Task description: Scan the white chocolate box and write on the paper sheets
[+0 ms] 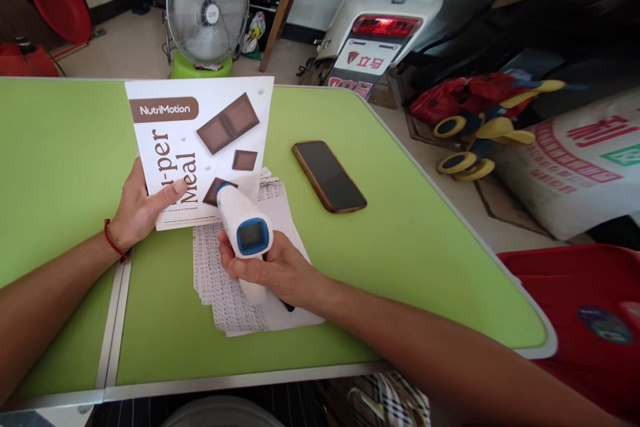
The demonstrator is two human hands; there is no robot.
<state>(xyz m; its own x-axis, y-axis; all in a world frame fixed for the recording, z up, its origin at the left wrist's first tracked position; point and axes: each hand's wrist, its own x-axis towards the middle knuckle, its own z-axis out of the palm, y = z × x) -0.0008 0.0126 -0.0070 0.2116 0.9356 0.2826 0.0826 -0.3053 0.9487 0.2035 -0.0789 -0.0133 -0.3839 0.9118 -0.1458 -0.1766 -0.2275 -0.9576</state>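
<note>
My left hand (145, 203) grips the lower left edge of a white booklet (173, 140), thumb across its front. The booklet stands tilted up above the table, printed with "NutriMotion", "Meal" and brown chocolate pieces. In my right hand (283, 267) is a white infrared thermometer (240, 213), fingers wrapped round its handle. Its blue-framed screen faces me and looks blank; its blue nose points toward the booklet's lower right part. Beneath both lie handwritten sheets of paper (225, 300), partly hidden. A dark pen-like tip shows just under my right hand.
A smartphone (330, 177) in a brown case lies right of the papers on the green folding table (400, 267). Beyond the table are a fan (207, 7) on a green stool, a white scooter (385, 20), a toy with yellow wheels and a large printed sack (580, 160).
</note>
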